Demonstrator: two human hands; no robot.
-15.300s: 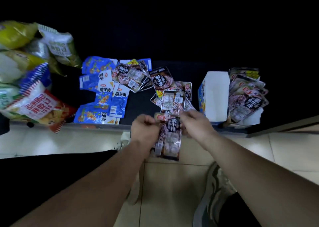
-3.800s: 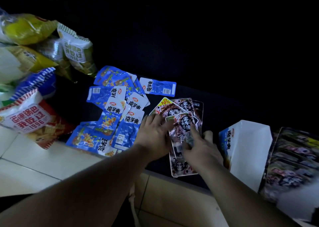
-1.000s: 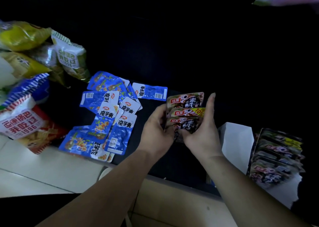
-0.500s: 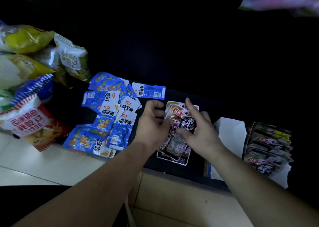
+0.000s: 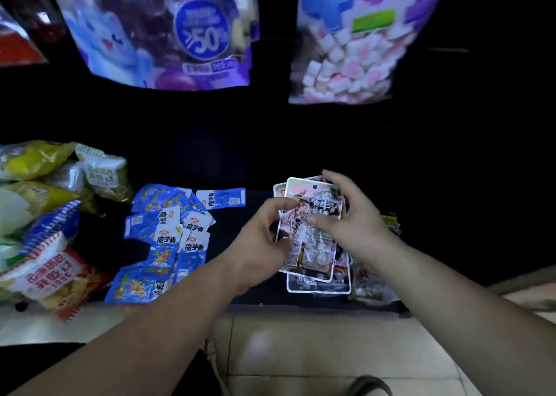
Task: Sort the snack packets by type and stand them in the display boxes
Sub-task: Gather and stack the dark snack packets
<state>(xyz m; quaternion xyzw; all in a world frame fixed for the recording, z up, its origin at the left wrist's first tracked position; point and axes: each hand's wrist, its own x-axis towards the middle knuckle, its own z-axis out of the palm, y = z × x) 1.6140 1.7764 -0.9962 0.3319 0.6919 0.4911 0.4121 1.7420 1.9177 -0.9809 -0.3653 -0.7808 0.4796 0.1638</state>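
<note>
Both hands hold a small stack of dark snack packets (image 5: pixel 313 236) with white borders above the black shelf's front edge. My left hand (image 5: pixel 264 239) grips the stack's left side. My right hand (image 5: pixel 349 215) pinches its right side, fingers curled over the top corner. A loose heap of blue snack packets (image 5: pixel 168 236) lies on the shelf to the left. The display boxes are mostly hidden behind my right forearm; only a dark edge with packets (image 5: pixel 391 224) shows there.
Large chip bags (image 5: pixel 45 230) are piled at the far left. A purple candy bag (image 5: pixel 168 31) and a marshmallow bag (image 5: pixel 355 40) hang above. The black shelf (image 5: pixel 240 296) ends at a pale tiled floor (image 5: pixel 301 350).
The view tilted up, bringing the hanging bags into sight. The stack of dark packets rose off the shelf and now sits squared up between both hands.
</note>
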